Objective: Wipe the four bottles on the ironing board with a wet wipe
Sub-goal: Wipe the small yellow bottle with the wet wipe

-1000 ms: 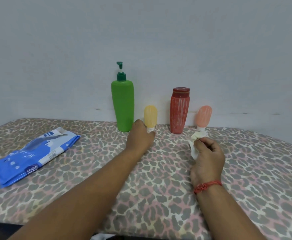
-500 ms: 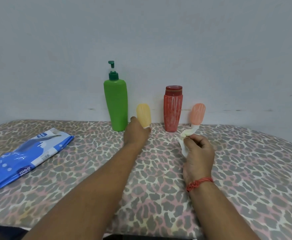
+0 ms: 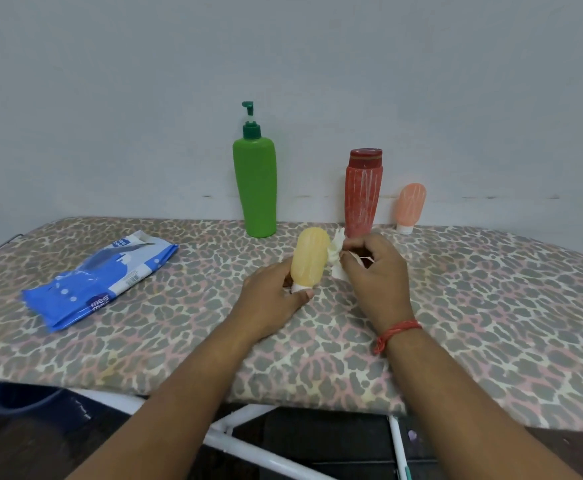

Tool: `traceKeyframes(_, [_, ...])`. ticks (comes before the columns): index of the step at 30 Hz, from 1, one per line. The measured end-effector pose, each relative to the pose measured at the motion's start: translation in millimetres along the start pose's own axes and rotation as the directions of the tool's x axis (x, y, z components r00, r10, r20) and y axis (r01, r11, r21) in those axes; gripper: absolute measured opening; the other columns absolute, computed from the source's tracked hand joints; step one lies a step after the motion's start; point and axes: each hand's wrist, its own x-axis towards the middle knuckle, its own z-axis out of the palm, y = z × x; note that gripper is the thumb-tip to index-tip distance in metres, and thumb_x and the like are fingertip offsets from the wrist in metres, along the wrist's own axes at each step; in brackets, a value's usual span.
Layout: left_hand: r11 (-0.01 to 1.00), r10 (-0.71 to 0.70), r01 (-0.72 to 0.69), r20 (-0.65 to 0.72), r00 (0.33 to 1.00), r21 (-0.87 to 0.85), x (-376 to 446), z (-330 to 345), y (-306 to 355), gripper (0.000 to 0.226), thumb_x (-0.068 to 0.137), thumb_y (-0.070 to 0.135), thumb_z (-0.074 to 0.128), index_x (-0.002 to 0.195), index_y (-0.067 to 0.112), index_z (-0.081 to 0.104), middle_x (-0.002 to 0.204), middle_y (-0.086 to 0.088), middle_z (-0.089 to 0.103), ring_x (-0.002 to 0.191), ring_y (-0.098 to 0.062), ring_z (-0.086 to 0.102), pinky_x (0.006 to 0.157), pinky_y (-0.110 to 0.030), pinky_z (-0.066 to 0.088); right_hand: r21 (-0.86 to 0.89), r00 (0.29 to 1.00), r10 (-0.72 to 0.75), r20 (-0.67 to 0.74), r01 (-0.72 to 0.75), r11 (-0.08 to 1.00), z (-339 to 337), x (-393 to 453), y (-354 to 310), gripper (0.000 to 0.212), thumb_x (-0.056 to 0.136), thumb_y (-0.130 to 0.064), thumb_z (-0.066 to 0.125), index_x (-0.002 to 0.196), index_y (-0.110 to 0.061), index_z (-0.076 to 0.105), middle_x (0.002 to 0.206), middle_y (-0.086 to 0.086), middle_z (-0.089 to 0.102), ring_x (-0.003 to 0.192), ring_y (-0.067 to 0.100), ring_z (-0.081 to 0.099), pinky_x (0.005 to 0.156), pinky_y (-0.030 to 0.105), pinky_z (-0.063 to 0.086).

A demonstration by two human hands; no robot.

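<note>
Yellow bottle [image 3: 310,257] gripped at its cap by the left hand [image 3: 272,299], wet wipe [image 3: 338,252] pinched against its right side by the right hand [image 3: 375,273]

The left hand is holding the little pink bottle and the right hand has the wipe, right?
Not quite. In the head view the left hand holds the little yellow bottle, not the pink one. The pink bottle stands by the wall. The right hand does hold the wipe.
</note>
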Motion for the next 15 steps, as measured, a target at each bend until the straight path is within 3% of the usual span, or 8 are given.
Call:
traceKeyframes(3, [1.000,-0.017,0.017,-0.072,0.997,-0.007,-0.1,2.5,1.3,0.051,0.086,0.041,0.072,0.128,0.024,0.049,0.101,0.012,0.059,0.095,-0.010,0.058,0.093,-0.037,0.048,-0.051,0.996,-0.079,-0.036,0.077,0.996,-0.8,0.2,2.0,0.015,0.083,0.000,0.066,0.087,-0.014,0.069,0.087,-0.007,0.064,0.087,0.002,0.059,0.079,0.013,0.045])
traceKeyframes(6, [0.999,-0.044,0.040,-0.122,0.992,-0.034,-0.5,4.0,0.9,0.049,0.082,0.042,0.077,0.113,0.023,0.044,0.090,0.016,0.053,0.083,-0.003,0.055,0.081,-0.028,0.049,-0.081,0.991,-0.121,-0.058,0.116,0.990,0.5,1.1,2.6,0.014,0.084,0.000,0.065,0.087,-0.013,0.069,0.088,-0.006,0.064,0.087,0.003,0.059,0.080,0.015,0.046])
traceKeyframes(11, [1.000,-0.005,0.005,-0.093,0.996,0.003,0.3,8.2,-2.1,0.038,0.084,0.045,0.074,0.103,0.027,0.047,0.089,0.016,0.053,0.083,-0.005,0.054,0.082,-0.034,0.053,-0.117,0.984,-0.161,-0.073,0.152,0.981,2.8,1.2,3.1,0.013,0.084,0.000,0.064,0.088,-0.012,0.068,0.088,-0.005,0.063,0.086,0.005,0.058,0.080,0.015,0.045])
traceKeyframes(15, [1.000,-0.003,0.002,-0.076,0.997,-0.001,0.2,8.4,-2.7,0.034,0.084,0.043,0.074,0.102,0.028,0.050,0.087,0.016,0.054,0.081,-0.003,0.053,0.079,-0.029,0.052,-0.149,0.987,-0.127,-0.095,0.112,0.983,3.2,2.9,7.4,0.015,0.084,0.000,0.064,0.088,-0.013,0.069,0.089,-0.005,0.063,0.085,0.000,0.055,0.080,0.006,0.039])
